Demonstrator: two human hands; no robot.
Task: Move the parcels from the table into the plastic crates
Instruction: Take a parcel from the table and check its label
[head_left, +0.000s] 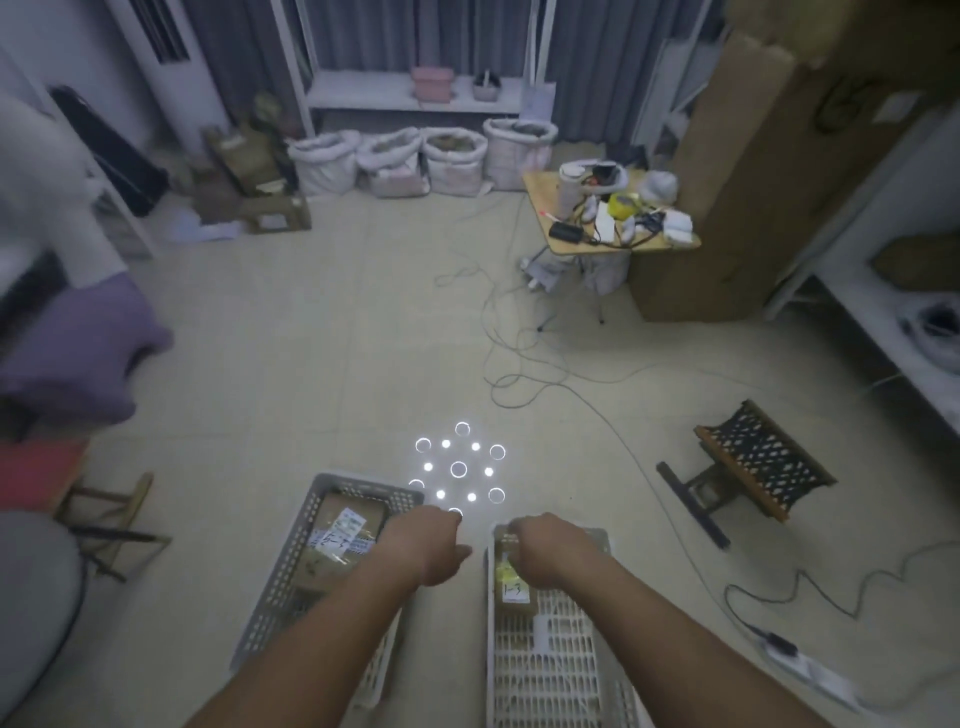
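Two plastic crates stand on the floor in front of me. The grey left crate (291, 551) holds a brown cardboard parcel (332, 551) with a white label. My left hand (428, 545) hovers over this crate's right rim, thumb sticking out to the right, fingers pointing down beside the parcel. The white right crate (550, 670) holds a brown parcel (511, 587) marked "1-3" at its far end. My right hand (545, 545) lies over that parcel, fingers curled round its far edge.
A reflection of ring lights (460, 470) shines on the floor just beyond the crates. Cables (519, 364) trail across the floor to the right. A small woven stool (753, 462) stands at right, a folding table (608, 218) with clutter behind, a folding stool (109, 525) at left.
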